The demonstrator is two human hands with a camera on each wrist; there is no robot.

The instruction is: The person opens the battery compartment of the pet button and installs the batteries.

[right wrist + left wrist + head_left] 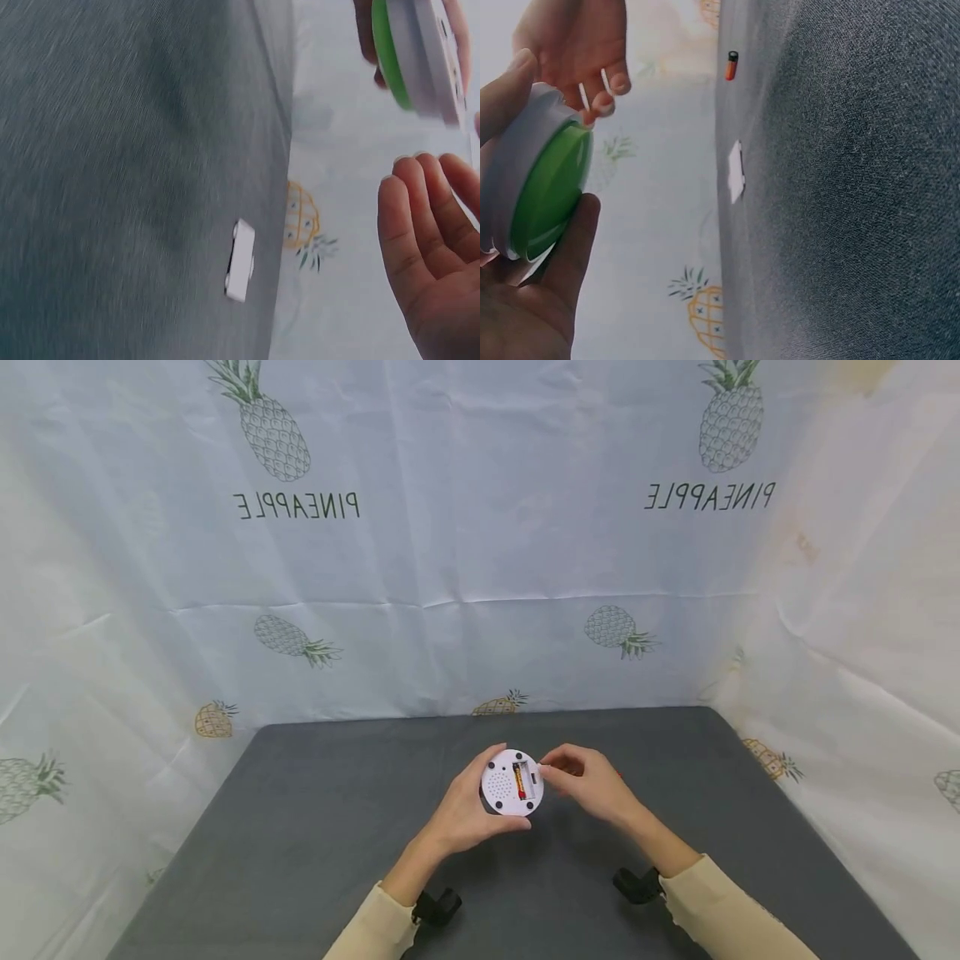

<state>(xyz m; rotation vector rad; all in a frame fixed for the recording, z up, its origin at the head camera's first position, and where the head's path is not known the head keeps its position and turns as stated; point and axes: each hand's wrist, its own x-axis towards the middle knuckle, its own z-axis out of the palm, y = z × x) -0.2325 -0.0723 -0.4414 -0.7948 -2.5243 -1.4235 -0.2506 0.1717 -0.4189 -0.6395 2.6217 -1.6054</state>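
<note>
We are holding the disc [498, 787] up above the table [337, 827], in front of us, its back facing our head. Our left hand [467, 810] is gripping its rim, fingers and thumb spreading to opposite edges. In the disc's open compartment a battery [518, 781] is lying on the side nearer that hand. Our right hand [588, 783] is hovering at the disc's other edge, thumb and forefinger drawing together; whether they are pinching anything, we cannot tell. A white piece [240, 261] and a second battery [731, 66] are lying on the table.
</note>
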